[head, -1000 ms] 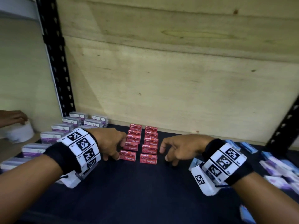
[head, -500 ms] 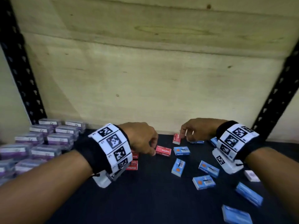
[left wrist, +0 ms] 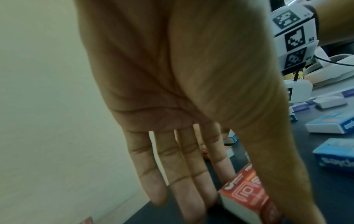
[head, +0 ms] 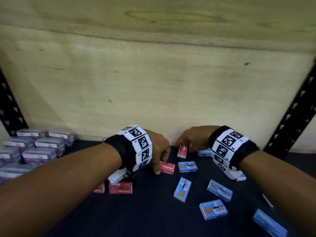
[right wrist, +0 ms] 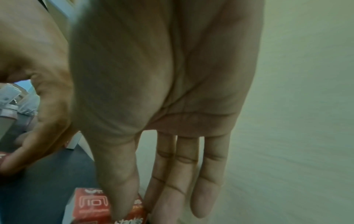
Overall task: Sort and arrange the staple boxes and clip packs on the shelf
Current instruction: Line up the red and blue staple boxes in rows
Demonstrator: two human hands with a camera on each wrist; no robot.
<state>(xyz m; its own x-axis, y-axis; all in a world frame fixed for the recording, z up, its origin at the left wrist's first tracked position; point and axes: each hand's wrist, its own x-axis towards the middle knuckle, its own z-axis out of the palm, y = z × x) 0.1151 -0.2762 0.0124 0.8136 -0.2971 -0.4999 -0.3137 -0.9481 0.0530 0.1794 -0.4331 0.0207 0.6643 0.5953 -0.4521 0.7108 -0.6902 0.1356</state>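
Left hand [head: 158, 147]: my thumb and index pinch the flat red staple box [head: 168, 167] lying on the shelf [head: 153, 216]; my other fingers are loose.
Right hand [head: 189, 138]: my thumb and fingers pinch the tipped red staple box [head: 183, 151], up on edge at 1 o'clock of the flat one.
Red stack [head: 120, 187]: 7 o'clock, under my left wrist.
Blue staple boxes [head: 187, 166]: scattered, 3 to 5 o'clock.
Clip packs [head: 39, 153]: rowed at 9 o'clock.
How-to: I'd lift clear of the blue box just beside, then set both reds flush on the stack, labels matching.

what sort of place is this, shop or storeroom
Probably a stationery stockroom or shop shelf: a slotted black metal upright and plywood back, with red staple boxes, blue boxes and rows of purple-labelled packs.
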